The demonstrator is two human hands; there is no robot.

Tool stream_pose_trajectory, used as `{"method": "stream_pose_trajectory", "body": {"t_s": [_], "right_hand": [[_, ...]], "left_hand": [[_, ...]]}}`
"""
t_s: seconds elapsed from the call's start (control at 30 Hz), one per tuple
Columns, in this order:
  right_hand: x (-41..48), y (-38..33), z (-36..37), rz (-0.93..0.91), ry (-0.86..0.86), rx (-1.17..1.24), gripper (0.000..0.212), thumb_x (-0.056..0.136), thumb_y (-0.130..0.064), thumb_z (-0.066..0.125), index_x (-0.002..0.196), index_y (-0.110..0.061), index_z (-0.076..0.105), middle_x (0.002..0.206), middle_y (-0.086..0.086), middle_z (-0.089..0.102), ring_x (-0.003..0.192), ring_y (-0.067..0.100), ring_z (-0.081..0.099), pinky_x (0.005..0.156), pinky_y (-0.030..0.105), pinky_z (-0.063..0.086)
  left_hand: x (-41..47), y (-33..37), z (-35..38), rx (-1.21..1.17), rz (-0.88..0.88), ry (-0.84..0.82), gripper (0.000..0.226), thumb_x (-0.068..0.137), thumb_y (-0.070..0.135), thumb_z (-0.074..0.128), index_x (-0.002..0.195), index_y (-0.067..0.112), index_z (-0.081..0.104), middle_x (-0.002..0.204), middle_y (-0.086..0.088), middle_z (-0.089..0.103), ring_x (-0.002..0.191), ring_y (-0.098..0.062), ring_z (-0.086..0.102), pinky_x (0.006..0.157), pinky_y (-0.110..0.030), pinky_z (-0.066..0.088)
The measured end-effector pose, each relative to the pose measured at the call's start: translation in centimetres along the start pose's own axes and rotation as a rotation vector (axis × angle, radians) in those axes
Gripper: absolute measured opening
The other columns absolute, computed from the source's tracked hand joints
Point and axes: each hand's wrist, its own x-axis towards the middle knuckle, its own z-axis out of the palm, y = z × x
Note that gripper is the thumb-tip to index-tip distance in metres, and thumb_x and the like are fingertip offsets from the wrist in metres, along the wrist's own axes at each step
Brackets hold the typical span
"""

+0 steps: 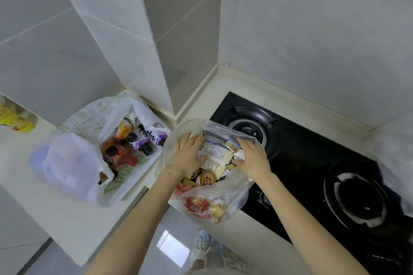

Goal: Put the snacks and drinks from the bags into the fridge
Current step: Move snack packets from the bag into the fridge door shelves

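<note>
A clear plastic bag of snacks (225, 198) sits at the front edge of a pale counter (67, 219), touching the left edge of a black gas stove (312, 163). Both hands reach into its open mouth. The left hand (188, 155) lies with fingers spread and straight, thumb pressing a white packet (215, 158). The right hand (253, 159) dips among the packets; whether it grips anything cannot be told. A white bag (67, 163) of drink bottles (134, 140) lies open near the counter's back corner.
</note>
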Motion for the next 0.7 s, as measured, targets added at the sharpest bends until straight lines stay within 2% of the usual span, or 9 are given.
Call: {"method": "stream_pose_trajectory", "body": {"t_s": [0.13, 0.23, 0.33, 0.47, 0.57, 0.7], "right_hand": [[0.5, 0.1, 1.0, 0.081, -0.112, -0.051, 0.080, 0.090, -0.046, 0.058, 0.154, -0.026, 0.014, 0.151, 0.004, 0.033, 0.142, 0.030, 0.026, 0.116, 0.042, 0.017], [0.5, -0.1, 1.8, 0.098, -0.134, -0.080, 0.078, 0.089, -0.050, 0.057, 0.153, -0.029, 0.016, 0.145, 0.004, 0.037, 0.136, 0.029, 0.031, 0.113, 0.041, 0.019], [0.4, -0.2, 2.1, 0.112, -0.065, -0.069, 0.067, 0.088, -0.044, 0.060, 0.147, -0.029, 0.031, 0.136, 0.002, 0.045, 0.130, 0.026, 0.036, 0.111, 0.038, 0.021], [0.4, 0.0, 2.2, 0.129, 0.007, 0.001, 0.042, 0.087, -0.030, 0.062, 0.128, -0.026, 0.055, 0.126, 0.001, 0.052, 0.124, 0.025, 0.044, 0.106, 0.036, 0.026], [0.3, 0.1, 2.3, 0.120, 0.043, 0.061, 0.037, 0.086, -0.023, 0.062, 0.123, -0.025, 0.062, 0.121, 0.001, 0.055, 0.121, 0.026, 0.048, 0.105, 0.036, 0.031], [-0.1, 0.3, 2.0, 0.081, 0.138, 0.160, 0.026, 0.085, -0.012, 0.062, 0.108, -0.022, 0.069, 0.109, 0.001, 0.063, 0.106, 0.024, 0.058, 0.097, 0.038, 0.042]], "left_hand": [[1.1, 0.1, 0.5, 0.038, 0.032, -0.055, 0.061, 0.098, 0.037, 0.048, 0.152, 0.023, 0.024, 0.161, 0.001, 0.015, 0.150, -0.025, -0.004, 0.119, -0.049, -0.006], [1.5, 0.6, 1.0, 0.038, 0.056, -0.087, 0.060, 0.097, 0.035, 0.049, 0.151, 0.023, 0.024, 0.161, -0.001, 0.014, 0.150, -0.025, -0.005, 0.119, -0.050, -0.007], [1.7, 0.9, 1.5, 0.033, 0.067, -0.103, 0.061, 0.097, 0.036, 0.050, 0.152, 0.025, 0.024, 0.161, -0.001, 0.015, 0.150, -0.023, -0.006, 0.119, -0.048, -0.007], [1.6, 1.1, 2.2, 0.023, 0.078, -0.092, 0.062, 0.097, 0.038, 0.049, 0.152, 0.026, 0.024, 0.159, 0.000, 0.019, 0.150, -0.023, -0.005, 0.120, -0.048, -0.004], [1.3, 1.2, 2.7, 0.030, 0.091, -0.079, 0.062, 0.096, 0.037, 0.049, 0.152, 0.026, 0.023, 0.158, 0.000, 0.021, 0.150, -0.024, -0.002, 0.120, -0.047, -0.002], [1.5, 2.2, 2.9, -0.008, 0.123, -0.062, 0.062, 0.097, 0.031, 0.052, 0.151, 0.025, 0.024, 0.156, 0.001, 0.024, 0.149, -0.024, 0.004, 0.120, -0.044, 0.004]]}}
